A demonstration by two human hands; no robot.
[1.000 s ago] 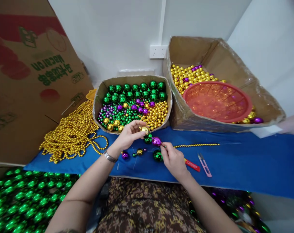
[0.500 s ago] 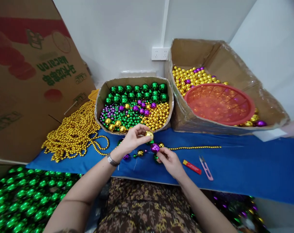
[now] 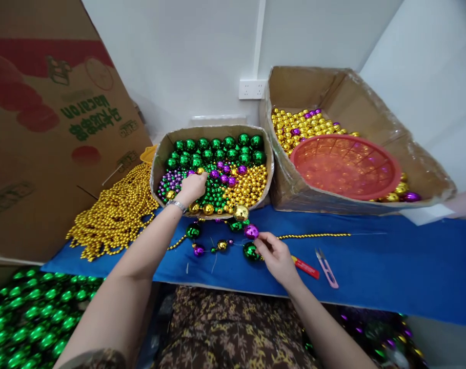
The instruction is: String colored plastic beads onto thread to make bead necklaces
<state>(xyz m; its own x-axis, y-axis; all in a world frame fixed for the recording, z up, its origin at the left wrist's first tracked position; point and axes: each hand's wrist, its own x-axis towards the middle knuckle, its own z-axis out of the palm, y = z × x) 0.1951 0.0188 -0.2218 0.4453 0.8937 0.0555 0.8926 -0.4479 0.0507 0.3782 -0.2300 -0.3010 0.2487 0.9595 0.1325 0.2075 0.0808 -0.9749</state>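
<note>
My left hand [image 3: 194,186] is in the smaller cardboard box [image 3: 155,179], over small purple and green beads. Its fingers are curled downward, and their tips are hidden behind the hand. At the blue table's front, my right hand [image 3: 273,253] is closed, thumb and fingers pinching at a shiny purple bead [image 3: 251,231]. That bead belongs to a loose string of mixed beads, with a large gold bead [image 3: 241,212] just above it and a green bead [image 3: 251,251] below. More of the string lies leftward, including another green bead [image 3: 193,230].
A heap of gold bead strands [image 3: 113,215] lies left. At right, a red plastic basket [image 3: 348,179] sits in a larger box [image 3: 284,192]. A red-yellow lighter [image 3: 306,267] and pink thread snips [image 3: 327,269] lie by my right hand. Another person's arm [image 3: 465,203] shows at the far right.
My left hand has let go of the large gold bead and moved up and left into the box. My right hand stays at the purple bead, shifted slightly right.
</note>
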